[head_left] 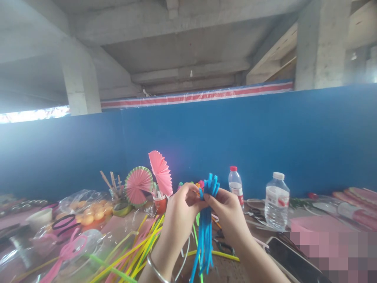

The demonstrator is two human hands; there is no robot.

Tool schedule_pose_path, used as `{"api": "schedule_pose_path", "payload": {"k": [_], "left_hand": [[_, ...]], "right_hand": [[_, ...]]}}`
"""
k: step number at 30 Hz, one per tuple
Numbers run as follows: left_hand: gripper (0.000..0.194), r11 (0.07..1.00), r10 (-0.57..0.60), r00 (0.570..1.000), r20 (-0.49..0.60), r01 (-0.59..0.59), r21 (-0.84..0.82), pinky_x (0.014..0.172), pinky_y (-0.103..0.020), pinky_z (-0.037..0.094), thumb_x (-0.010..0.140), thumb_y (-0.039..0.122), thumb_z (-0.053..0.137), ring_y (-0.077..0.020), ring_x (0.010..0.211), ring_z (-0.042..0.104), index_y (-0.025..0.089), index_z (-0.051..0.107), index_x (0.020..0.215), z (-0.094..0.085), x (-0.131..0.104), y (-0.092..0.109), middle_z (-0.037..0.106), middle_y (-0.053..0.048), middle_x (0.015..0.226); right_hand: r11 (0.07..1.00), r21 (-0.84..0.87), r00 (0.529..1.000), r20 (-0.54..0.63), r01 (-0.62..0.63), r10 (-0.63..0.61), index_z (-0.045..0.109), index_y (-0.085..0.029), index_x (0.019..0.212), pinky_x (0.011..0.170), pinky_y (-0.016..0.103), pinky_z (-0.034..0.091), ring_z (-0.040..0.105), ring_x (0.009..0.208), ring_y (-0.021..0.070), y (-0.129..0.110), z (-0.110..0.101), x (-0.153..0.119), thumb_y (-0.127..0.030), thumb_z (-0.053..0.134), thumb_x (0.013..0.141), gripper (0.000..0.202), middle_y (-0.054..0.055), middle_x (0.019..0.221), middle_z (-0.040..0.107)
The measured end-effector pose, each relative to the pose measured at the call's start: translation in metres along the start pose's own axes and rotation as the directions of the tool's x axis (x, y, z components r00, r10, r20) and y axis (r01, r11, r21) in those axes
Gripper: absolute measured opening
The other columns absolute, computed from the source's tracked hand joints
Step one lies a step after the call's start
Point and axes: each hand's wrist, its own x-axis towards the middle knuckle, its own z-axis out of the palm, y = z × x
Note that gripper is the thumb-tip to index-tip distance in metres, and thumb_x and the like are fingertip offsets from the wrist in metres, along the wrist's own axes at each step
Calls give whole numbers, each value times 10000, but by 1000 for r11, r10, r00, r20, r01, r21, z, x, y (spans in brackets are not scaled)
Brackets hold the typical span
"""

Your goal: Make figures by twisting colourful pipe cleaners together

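A bundle of blue pipe cleaners [205,236] hangs upright in front of me, its bent loops sticking up at the top and its loose ends dangling. My left hand [182,210] pinches it from the left side, thumb and fingers closed near the upper part. From the other side my right hand [228,210] grips the same spot with thumb and fingers. The fingertips partly hide where the strands are gathered. Below and left of my hands lie yellow, pink and green pipe cleaners [147,245] on the table.
A red-capped bottle [236,186] and a larger water bottle [277,202] stand at the right, near a phone [291,261]. Black-handled scissors [225,247] lie behind the bundle. Pink paper fans [161,173] rise from a red cup [160,204]. A blue partition [188,141] closes the back.
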Motion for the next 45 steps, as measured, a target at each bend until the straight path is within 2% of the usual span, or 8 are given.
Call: {"api": "schedule_pose_path", "payload": {"k": [9, 18, 24, 30, 33, 38, 42, 45], "left_hand": [[96, 1000, -3, 999, -41, 2, -29, 559, -211, 455, 694, 227, 611, -141, 614, 594, 184, 649, 771, -2, 2, 1, 669, -12, 693], [107, 994, 111, 991, -72, -112, -15, 595, -207, 472, 742, 222, 565, -142, 684, 599, 185, 658, 784, -2, 5, -6, 633, -9, 720], [181, 956, 258, 966, -20, -252, 149, 700, -232, 457, 786, 154, 497, -140, 779, 579, 203, 663, 840, 4, 2, -6, 619, -25, 828], [220, 941, 283, 959, 26, -283, 185, 742, -268, 451, 768, 143, 511, -173, 843, 576, 216, 673, 898, 13, 3, -9, 618, -51, 927], [260, 975, 209, 978, 9, -209, 73, 720, -287, 464, 762, 174, 522, -190, 787, 599, 228, 655, 978, 19, 2, -9, 661, -37, 841], [228, 988, 18, 998, -52, -26, -152, 487, -234, 454, 719, 273, 581, -170, 590, 598, 208, 687, 911, 25, 0, -4, 669, -20, 683], [267, 925, -143, 990, -8, 130, -357, 358, -199, 377, 678, 301, 623, -109, 405, 522, 176, 684, 906, 29, 2, -7, 645, -4, 599], [270, 852, -208, 978, 24, 193, -486, 385, -207, 401, 676, 289, 630, -90, 350, 492, 144, 681, 899, 32, 5, -15, 625, 1, 528]], "right_hand": [[997, 24, 995, 73, -71, 69, 666, -126, 915, 631, 299, 457, 602, 735, 218, -4, -5, 2, -333, 573, 724, 297, 78, 757, 674], [998, 50, 992, 118, -49, 43, 674, -164, 894, 740, 301, 443, 596, 841, 214, -8, -3, 3, -311, 615, 698, 252, 52, 797, 681], [991, 50, 990, 63, -127, 123, 653, -134, 839, 572, 281, 447, 568, 597, 169, -2, -6, 2, -381, 579, 714, 287, 44, 695, 638], [979, 169, 993, 15, -117, 116, 610, -136, 807, 462, 224, 374, 443, 456, 97, 2, -6, 4, -395, 560, 733, 274, -15, 562, 523], [983, 166, 995, -53, -77, 87, 595, -140, 779, 483, 219, 379, 479, 516, 115, 1, -6, 5, -379, 569, 732, 245, -7, 590, 531], [995, 97, 990, -133, -28, 41, 588, -158, 844, 540, 241, 413, 542, 639, 166, 1, -7, 4, -392, 588, 715, 267, 24, 694, 585], [986, 156, 994, -88, -56, 70, 592, -162, 809, 487, 232, 389, 520, 538, 138, 4, -8, 6, -410, 578, 720, 264, 11, 650, 587], [981, 188, 995, -81, -39, 55, 608, -164, 856, 516, 235, 402, 546, 577, 147, 7, -8, 8, -393, 593, 714, 270, 19, 690, 617]]}}
